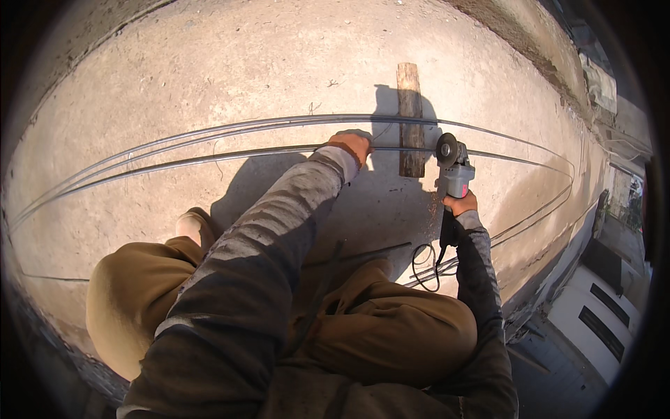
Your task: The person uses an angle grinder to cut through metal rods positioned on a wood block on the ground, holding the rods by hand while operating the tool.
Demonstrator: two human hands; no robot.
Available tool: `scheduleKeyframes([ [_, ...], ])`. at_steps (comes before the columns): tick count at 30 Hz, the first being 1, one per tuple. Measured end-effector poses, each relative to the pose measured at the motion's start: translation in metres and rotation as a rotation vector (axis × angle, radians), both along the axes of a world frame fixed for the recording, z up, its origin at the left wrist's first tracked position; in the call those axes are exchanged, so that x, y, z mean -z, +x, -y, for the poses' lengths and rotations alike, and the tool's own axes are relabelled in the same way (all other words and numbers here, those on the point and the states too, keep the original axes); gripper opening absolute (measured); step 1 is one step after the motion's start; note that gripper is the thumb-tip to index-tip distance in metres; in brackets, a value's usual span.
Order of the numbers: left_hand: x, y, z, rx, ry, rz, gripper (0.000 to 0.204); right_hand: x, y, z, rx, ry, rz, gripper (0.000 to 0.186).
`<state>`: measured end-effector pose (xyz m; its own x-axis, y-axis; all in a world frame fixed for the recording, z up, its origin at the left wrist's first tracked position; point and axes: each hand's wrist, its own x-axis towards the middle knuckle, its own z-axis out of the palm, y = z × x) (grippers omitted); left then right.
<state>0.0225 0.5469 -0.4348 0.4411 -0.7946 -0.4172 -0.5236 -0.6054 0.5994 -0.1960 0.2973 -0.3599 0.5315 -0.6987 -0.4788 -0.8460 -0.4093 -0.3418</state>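
Note:
My left hand (354,145) is closed round the nearest of several long thin metal rods (244,155), left of a wooden block (409,91). This rod crosses the block and runs on to the grinder's disc. My right hand (460,203) is wrapped round the body of a grey and black angle grinder (457,180). Its round cutting disc (447,149) is at the rod, just right of the block, and seems to touch it. Orange sparks (433,218) fly down toward me beside the tool. The other rods lie just beyond, also across the block.
A black cord (419,265) loops below the grinder, near my right forearm. Dark bars (377,251) lie by my feet, close to my bent knees. More rods (537,216) bend round at the right. A pale wall-like structure (593,314) stands at the lower right.

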Motion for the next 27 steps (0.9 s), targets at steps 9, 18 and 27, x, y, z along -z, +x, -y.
scheduleKeyframes([
  [9, -0.004, 0.001, 0.0, 0.0, -0.021, -0.038, 0.03, 0.009, -0.011, 0.007, 0.005, -0.014, 0.011, 0.042],
  [18, -0.003, -0.002, 0.001, -0.018, 0.003, 0.003, 0.031, -0.001, -0.005, -0.002, 0.014, -0.016, 0.009, 0.041],
  [27, -0.002, -0.002, -0.001, -0.026, -0.042, -0.001, 0.03, 0.004, 0.0, 0.002, -0.002, -0.018, -0.026, 0.043],
])
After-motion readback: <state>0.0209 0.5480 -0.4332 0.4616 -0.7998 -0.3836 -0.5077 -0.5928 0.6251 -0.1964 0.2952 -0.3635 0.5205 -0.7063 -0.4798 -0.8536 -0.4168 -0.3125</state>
